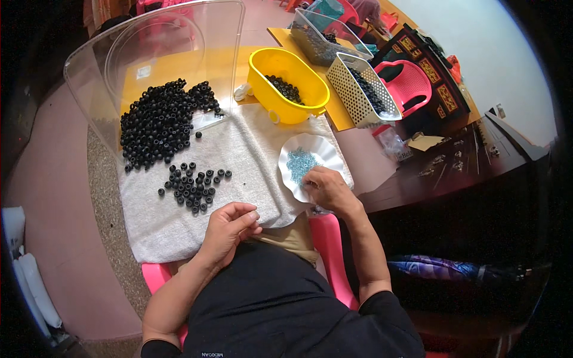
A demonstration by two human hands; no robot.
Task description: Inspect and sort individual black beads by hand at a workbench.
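Observation:
My right hand (328,190) reaches over the near rim of a white scalloped dish (325,150). Its fingers are bunched downward beside small, clear light-blue pieces (302,162), and their tips are hidden. At the near edge of the grey towel (156,230), my left hand (231,228) is closed, thumb against the curled forefinger; anything between them is too small to make out. Ahead of it lies a loose group of black, round pieces with holes (192,190). Farther off, a larger heap of the same black pieces (158,125) spills from a clear plastic bin (179,56) tipped on its side.
Behind the towel stands a yellow tub (279,64) with black pieces inside. To its right are a white perforated basket (357,95) and a clear bin (307,51), both holding dark pieces. A pink chair (415,83) and dark cabinet (439,77) stand beyond.

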